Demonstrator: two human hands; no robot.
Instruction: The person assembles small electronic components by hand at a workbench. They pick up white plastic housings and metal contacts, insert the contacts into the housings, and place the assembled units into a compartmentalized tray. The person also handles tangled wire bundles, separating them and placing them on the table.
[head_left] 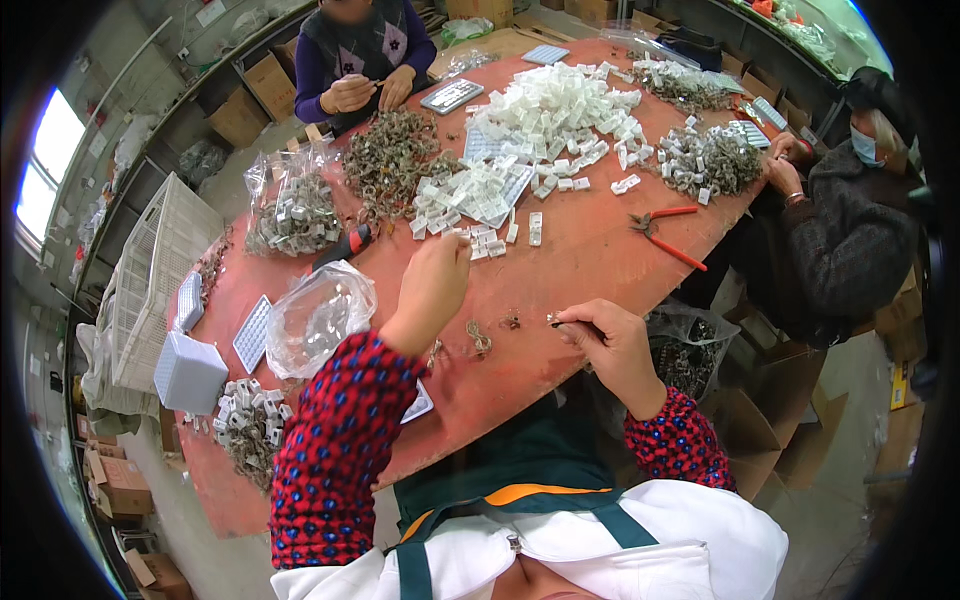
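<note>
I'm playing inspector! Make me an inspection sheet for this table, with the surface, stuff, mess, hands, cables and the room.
Surface: worn red tabletop, scuffed.
Things in use: translucent white plastic pieces heaped across the middle; a small pale piece, details too small to tell.
Clutter: brownish heap of small metal-looking parts; red-handled pliers, jaws apart; crumpled clear plastic bag.
Hands: left hand at the near edge of the white pieces, its grip hidden; right hand pinches the small pale piece.
Cables: nothing seen.
Surroundings: person in purple sleeves across the table; person in dark grey jacket at right; brown cardboard boxes on the floor.
</note>
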